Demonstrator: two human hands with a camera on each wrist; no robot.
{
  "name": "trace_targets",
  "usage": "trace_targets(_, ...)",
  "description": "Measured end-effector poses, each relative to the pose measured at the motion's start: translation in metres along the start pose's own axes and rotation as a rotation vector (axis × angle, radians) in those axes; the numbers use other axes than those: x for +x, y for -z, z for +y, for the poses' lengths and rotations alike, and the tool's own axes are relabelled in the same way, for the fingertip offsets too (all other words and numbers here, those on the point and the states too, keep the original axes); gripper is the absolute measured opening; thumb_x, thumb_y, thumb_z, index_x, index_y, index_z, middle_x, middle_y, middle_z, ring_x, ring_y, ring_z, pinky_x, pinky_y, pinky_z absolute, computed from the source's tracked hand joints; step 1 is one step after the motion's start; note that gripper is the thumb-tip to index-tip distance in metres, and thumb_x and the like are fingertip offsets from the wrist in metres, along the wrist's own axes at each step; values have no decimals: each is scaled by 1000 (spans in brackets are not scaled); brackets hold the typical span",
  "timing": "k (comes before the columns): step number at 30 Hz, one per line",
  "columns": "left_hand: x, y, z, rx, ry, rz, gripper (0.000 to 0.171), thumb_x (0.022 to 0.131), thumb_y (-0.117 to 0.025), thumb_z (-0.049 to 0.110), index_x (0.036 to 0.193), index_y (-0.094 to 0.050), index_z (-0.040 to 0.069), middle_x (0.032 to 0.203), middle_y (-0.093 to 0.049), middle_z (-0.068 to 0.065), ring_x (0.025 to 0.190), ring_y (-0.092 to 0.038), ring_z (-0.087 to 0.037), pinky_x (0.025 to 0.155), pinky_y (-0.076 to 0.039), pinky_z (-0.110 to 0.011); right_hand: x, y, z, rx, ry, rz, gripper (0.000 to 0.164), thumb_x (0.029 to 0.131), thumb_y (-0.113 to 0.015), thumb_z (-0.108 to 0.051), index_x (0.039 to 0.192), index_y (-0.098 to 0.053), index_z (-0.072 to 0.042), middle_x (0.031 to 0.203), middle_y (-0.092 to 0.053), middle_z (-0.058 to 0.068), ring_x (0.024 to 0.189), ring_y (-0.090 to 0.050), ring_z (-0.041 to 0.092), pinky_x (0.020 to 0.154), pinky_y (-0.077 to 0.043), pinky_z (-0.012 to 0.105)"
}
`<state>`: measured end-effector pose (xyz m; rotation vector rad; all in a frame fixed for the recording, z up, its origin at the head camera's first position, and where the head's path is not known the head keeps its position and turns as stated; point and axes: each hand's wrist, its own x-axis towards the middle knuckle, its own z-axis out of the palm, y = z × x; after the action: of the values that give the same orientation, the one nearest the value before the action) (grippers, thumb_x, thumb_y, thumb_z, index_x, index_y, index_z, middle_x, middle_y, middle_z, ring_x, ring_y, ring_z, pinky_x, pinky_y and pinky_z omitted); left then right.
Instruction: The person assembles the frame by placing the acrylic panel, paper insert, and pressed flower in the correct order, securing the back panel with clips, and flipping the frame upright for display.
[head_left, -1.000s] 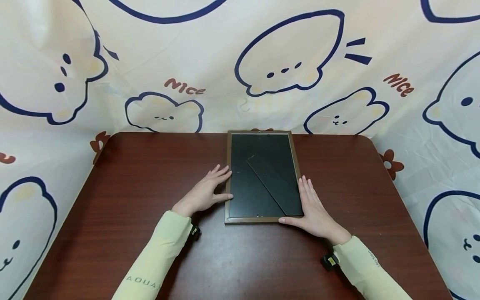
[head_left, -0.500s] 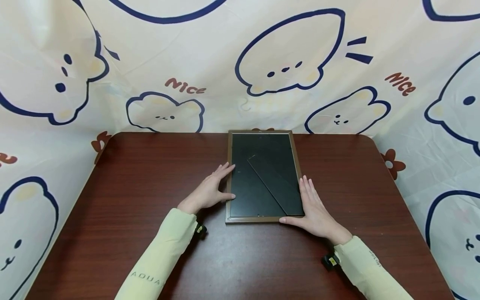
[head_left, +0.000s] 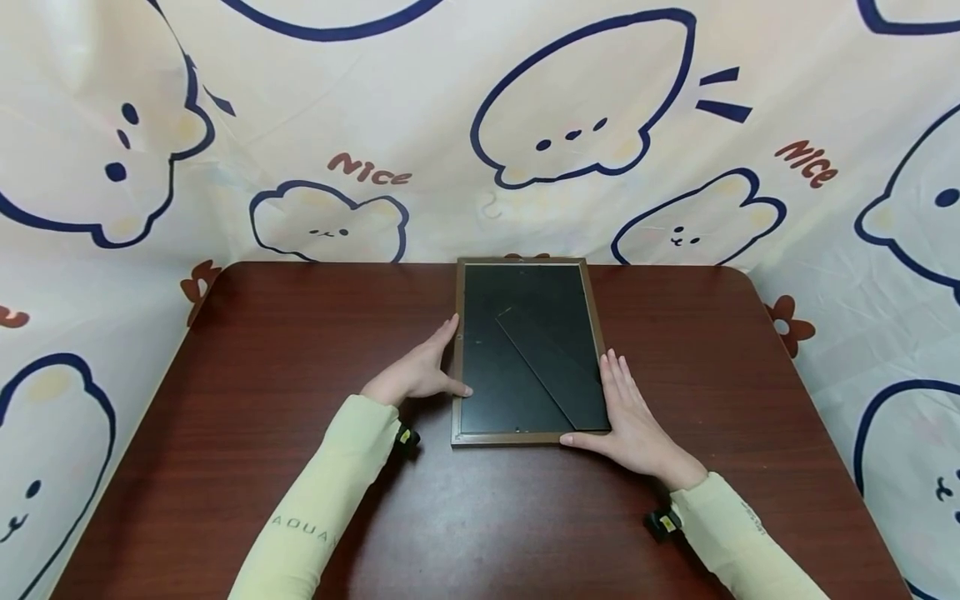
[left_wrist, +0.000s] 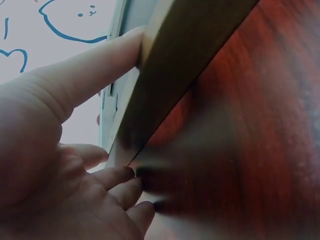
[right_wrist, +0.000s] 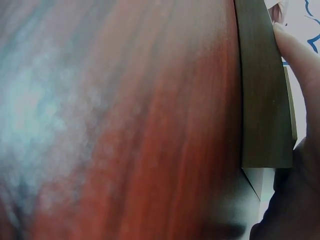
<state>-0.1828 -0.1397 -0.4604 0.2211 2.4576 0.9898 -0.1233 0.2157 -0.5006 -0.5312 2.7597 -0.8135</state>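
Note:
A picture frame (head_left: 517, 375) with a brown border and black backing lies back side up on the table, its stand leg folded flat. My left hand (head_left: 416, 371) is at its left edge. In the left wrist view the left thumb (left_wrist: 107, 60) touches the frame's rim, while the other fingers (left_wrist: 125, 192) reach low beside its side wall (left_wrist: 165, 70). My right hand (head_left: 637, 425) rests at the lower right corner, thumb on the bottom border and straight fingers along the right side. The right wrist view shows only part of this hand, with the right thumb (right_wrist: 295, 55) on the frame's edge.
The dark red-brown wooden table (head_left: 315, 333) has rounded far corners. A cream curtain (head_left: 435, 100) with blue cartoon outlines stands behind and on both sides. The frame's far end is close to the table's back edge.
My left hand has shifted a little to the right, and its fingers have gone from the frame's top border down to its left side. The right hand and frame stay put.

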Motion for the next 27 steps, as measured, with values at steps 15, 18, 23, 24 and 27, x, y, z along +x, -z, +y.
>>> trace_targets(15, -11, -2, -11, 134, -186, -18, 111, 90, -81, 35, 164, -3, 8, 170, 7, -7, 154, 2, -28, 121, -11, -50, -3, 0, -2, 3, 0, 1, 136, 74, -72, -78, 163, 7, -12, 169, 15, 7, 153, 14, 29, 119, -6, 60)
trace_targets(18, -14, -3, -12, 216, -233, -10, 105, 94, -75, 40, 163, -4, 4, 170, 6, -10, 154, 3, -29, 122, -6, -50, -4, 1, -3, -4, -2, 3, 136, 74, -71, -78, 163, 7, -12, 169, 14, 8, 153, 14, 29, 119, -6, 60)
trace_targets(23, -20, -5, -14, 267, -249, 11, 103, 94, -73, 44, 163, -8, 3, 170, 1, -12, 154, 0, -31, 122, -6, -50, -6, -1, -6, -14, 5, 5, 135, 76, -70, -78, 163, 6, -10, 169, 13, 10, 153, 13, 31, 119, -8, 61)
trace_targets(24, -22, -5, -15, 273, -247, 11, 103, 94, -73, 44, 163, -8, 4, 170, 1, -12, 154, 0, -30, 122, -7, -50, -7, -2, -7, -16, 6, 4, 135, 76, -70, -79, 163, 6, -9, 169, 12, 10, 153, 12, 32, 119, -8, 61)
trace_targets(27, -29, -6, -17, 285, -247, 14, 103, 94, -73, 44, 163, -8, 3, 169, 1, -13, 154, -1, -32, 121, -8, -52, -11, -4, -11, -23, 10, 1, 135, 75, -69, -79, 163, 6, -9, 169, 12, 11, 153, 12, 32, 119, -8, 61)
